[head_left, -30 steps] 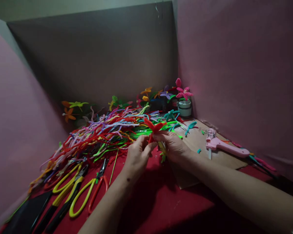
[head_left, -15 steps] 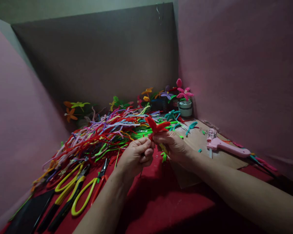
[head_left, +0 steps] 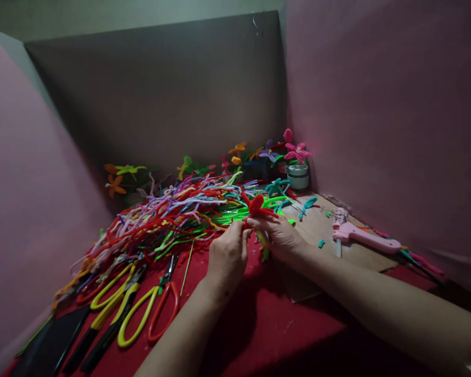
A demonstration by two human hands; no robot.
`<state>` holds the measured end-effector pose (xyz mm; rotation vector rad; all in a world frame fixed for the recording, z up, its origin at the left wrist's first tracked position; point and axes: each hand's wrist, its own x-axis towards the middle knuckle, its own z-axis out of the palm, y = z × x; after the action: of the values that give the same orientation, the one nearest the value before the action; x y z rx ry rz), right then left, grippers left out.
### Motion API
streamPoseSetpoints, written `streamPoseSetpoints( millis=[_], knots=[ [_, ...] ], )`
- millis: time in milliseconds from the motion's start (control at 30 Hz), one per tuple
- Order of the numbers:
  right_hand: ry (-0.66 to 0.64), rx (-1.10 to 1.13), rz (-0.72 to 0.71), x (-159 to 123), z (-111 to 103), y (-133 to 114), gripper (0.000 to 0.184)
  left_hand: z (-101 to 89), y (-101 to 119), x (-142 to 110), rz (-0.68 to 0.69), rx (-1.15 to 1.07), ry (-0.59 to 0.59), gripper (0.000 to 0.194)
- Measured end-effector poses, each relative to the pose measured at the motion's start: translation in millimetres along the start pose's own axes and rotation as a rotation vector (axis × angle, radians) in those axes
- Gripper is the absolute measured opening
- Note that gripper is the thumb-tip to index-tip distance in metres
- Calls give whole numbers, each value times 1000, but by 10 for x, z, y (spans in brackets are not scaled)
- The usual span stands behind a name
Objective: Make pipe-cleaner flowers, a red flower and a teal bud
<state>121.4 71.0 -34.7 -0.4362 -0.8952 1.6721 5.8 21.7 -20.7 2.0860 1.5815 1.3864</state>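
Observation:
A red pipe-cleaner flower [head_left: 256,205] stands up from between my two hands, over the middle of the table. My right hand [head_left: 280,238] is closed around its base, and something yellowish shows beneath the fingers. My left hand [head_left: 230,254] pinches at the flower's left side, back of the hand toward me, fingertips partly hidden. Behind the hands lies a large heap of loose pipe cleaners [head_left: 168,209] in many colours, with a bright green bundle [head_left: 235,213] at its right end.
Scissors with yellow and red handles [head_left: 163,309], yellow-and-black pliers [head_left: 110,319] and a black flat object [head_left: 51,340] lie at left. A pink glue gun [head_left: 365,238] rests on cardboard [head_left: 317,225] at right. Finished flowers, including a pink one [head_left: 297,152] in a pot [head_left: 298,177], line the back.
My left hand has turned over, its back now facing me. The red flower has rotated and sits slightly lower and to the right. My right hand keeps its grip.

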Motion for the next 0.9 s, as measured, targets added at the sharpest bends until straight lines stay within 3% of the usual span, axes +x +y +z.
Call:
streamPoseSetpoints(
  millis=[200,333,500,667,900],
  knots=[
    [-13,-70,-18,19,-32,67,19,63,-65,-11,31,86,19,13],
    [-80,-142,-46,11,-37,46,21,54,-31,9,-19,-43,43,14],
    [-155,-237,-33,-6,-39,-3,26,5,7,51,-199,-342,7,12],
    [-126,-222,67,18,-68,-16,27,-43,39,79,-484,-852,-176,15],
    [-184,-43,189,21,-101,-31,31,-122,12,94,-593,-1290,-444,14]
  ],
)
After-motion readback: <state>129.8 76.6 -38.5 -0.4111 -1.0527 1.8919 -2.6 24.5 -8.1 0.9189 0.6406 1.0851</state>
